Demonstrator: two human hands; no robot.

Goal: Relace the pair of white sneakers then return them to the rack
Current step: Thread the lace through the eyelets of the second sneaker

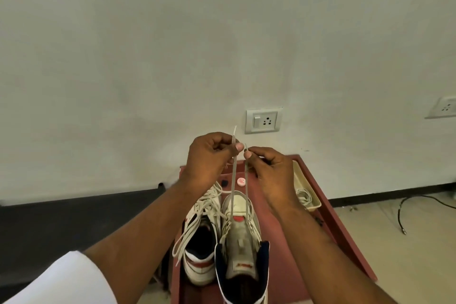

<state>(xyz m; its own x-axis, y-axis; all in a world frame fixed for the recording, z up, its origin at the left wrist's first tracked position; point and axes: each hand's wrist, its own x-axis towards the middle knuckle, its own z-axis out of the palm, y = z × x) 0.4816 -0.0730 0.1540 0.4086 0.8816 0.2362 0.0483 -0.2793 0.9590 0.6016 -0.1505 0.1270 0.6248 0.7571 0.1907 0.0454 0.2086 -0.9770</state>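
Head view shows me both hands raised side by side over a pair of white sneakers. My left hand (207, 155) has its fingers curled, thumb and forefinger pinching one end of a lace (233, 175), whose tip sticks up above the knuckles. My right hand (269, 170) pinches the other end just beside it, the two thumbs nearly touching. Both strands run down taut from my fingers to the front of the right sneaker (240, 237), which stands directly below my hands with its tongue pulled up and its dark-lined collar nearest me. The left sneaker (201, 237) stands touching it, under my left wrist, with its own loose lace (195, 224) spilling over its side. Both shoes rest on a reddish rack top (278, 249). Below my right wrist sits a cream tray (302, 180) with a coiled white cable (304, 196) in it. Between my hands, further off, lies a small round red-and-white cap (241, 181). Beyond my fingertips a wall socket (263, 120) is set in the wall.
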